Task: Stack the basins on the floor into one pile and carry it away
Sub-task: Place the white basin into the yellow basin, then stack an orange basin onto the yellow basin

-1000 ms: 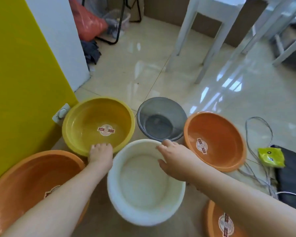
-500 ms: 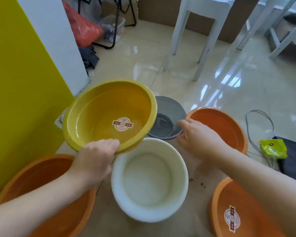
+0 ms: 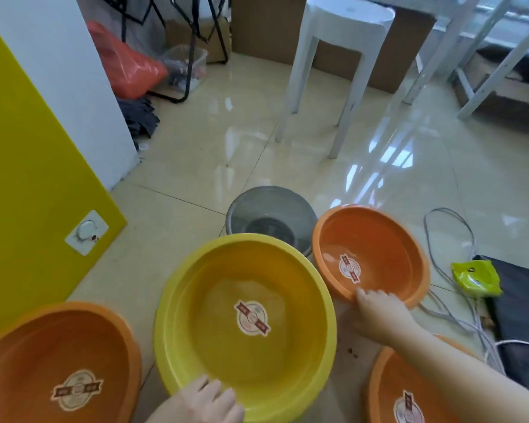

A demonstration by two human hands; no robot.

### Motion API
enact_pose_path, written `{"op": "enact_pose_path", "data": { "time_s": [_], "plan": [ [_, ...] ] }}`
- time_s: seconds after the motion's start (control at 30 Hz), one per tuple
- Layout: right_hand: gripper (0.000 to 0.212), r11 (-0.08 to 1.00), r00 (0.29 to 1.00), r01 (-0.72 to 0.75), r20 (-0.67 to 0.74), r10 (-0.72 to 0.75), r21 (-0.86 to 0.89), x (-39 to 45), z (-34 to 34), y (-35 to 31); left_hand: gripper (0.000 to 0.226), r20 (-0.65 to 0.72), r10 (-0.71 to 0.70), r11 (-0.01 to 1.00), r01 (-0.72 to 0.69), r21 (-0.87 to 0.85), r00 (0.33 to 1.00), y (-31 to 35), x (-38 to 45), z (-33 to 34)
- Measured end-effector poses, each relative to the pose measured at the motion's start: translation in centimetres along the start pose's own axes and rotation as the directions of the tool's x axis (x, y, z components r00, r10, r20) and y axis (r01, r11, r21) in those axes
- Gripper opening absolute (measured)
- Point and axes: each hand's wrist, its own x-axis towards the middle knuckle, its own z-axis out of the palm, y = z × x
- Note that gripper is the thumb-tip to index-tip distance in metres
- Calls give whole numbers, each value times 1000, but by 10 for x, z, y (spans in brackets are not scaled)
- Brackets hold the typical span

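Observation:
My left hand (image 3: 205, 403) grips the near rim of the yellow basin (image 3: 220, 270), which now sits where the white basin stood and hides it. My right hand (image 3: 379, 312) holds the near rim of a small orange basin (image 3: 379, 236), which is tilted up off the floor. Behind them stands a grey see-through basin (image 3: 269, 206). A large orange basin (image 3: 43, 340) lies at the lower left. Another orange basin (image 3: 388, 389) lies at the lower right, partly under my right forearm.
A yellow panel (image 3: 22, 178) with a white socket (image 3: 86, 232) stands on the left. White stool (image 3: 345, 22) and table legs stand behind. Grey cables (image 3: 449, 227), a yellow-green packet (image 3: 475, 277) and a dark mat (image 3: 526, 300) lie on the right.
My left hand has lifted the yellow basin from the left and set it over the white one. My right hand moved from the white basin to the small orange basin and tipped it up.

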Motion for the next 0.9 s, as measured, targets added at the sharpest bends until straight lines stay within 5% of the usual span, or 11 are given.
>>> {"op": "enact_pose_path", "data": {
  "time_s": [0.2, 0.33, 0.43, 0.5, 0.57, 0.63, 0.73, 0.9],
  "plan": [
    [18, 1000, 991, 9, -131, -10, -10, 8, 1, -7, 25, 169, -36, 994, 53, -95, 985, 14, -9, 33],
    [19, 1000, 967, 8, -255, -13, -20, 4, -13, 5, 32, 319, 98, 987, -51, -150, 943, 3, -25, 33],
    [10, 997, 901, 79, -427, -76, -11, -12, -35, 9, 42, 341, 65, 964, 28, -263, 938, -26, -35, 9],
    [16, 979, 810, 202, -562, -166, 1, -31, -53, 4, 58, 368, -96, 953, 192, -235, 925, -57, -43, -8],
    [12, 937, 696, 349, -660, -283, -34, -56, -69, -9, 72, 411, -375, 891, 446, -90, 831, -102, -58, -21],
    [16, 873, 609, 478, -679, -409, -98, -82, -77, -30, 79, 485, -611, 749, 655, 99, 626, -147, -75, -27],
    [11, 770, 533, 611, -623, -573, -186, -111, -65, -69, 78, 631, -656, 704, 639, 311, 414, -186, -100, -27],
    [17, 606, 433, 762, -516, -739, -229, -122, -19, -102, 48, 651, -586, 785, 536, 309, 482, -194, -110, -25]
  ]
}}
